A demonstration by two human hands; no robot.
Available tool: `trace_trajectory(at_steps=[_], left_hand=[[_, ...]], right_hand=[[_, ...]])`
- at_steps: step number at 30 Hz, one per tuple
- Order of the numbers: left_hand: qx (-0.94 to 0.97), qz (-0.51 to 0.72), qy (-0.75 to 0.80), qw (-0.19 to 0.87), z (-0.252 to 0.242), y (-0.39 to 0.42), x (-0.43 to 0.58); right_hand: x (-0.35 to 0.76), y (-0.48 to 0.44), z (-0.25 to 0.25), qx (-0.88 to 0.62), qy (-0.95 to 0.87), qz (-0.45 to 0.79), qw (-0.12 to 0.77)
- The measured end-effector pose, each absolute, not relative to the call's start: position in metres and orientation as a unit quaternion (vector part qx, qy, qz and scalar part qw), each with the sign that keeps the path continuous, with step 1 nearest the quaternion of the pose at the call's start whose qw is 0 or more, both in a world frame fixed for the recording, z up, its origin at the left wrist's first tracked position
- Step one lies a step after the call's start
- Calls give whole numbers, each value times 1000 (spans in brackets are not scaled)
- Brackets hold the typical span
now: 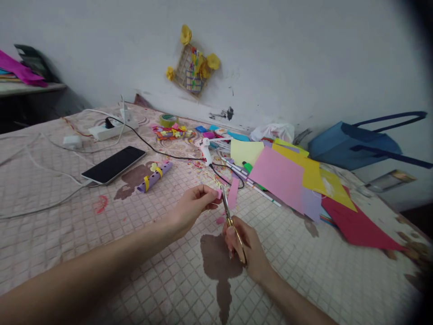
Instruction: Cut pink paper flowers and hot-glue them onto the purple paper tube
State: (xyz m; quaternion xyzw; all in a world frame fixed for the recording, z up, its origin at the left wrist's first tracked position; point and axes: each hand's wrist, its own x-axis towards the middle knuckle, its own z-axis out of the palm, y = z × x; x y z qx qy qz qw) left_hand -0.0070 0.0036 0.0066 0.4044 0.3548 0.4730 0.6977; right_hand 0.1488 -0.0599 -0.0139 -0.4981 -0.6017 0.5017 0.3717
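Between the thumb and fingers of my left hand [192,205] is a small piece of pink paper [219,194]. My right hand [248,246] grips a pair of scissors [229,217] by its gold handles, with the blades pointing away from me at the pink piece's right edge. Whether the blades touch the paper I cannot tell. Just beyond the scissors lies a pink paper strip [232,193], with tiny scraps scattered around it. Left of my hands rests a purple paper roll [154,177] with yellow bands and a small yellow flower.
A white glue gun [205,151] trails its black cord across the table. Colored sheets [279,176] spread to the right, before a blue bag [353,144]. On the left are a phone [114,165], a power strip [113,130] and cables. A tape roll [168,120] sits near the wall.
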Motion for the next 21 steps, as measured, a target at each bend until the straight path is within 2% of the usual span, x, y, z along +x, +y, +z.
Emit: trace_trajectory(at_steps=[21], left_hand=[[382, 492, 350, 700, 4, 0, -3]], right_hand=[[148, -60, -13, -513, -596, 497, 368]])
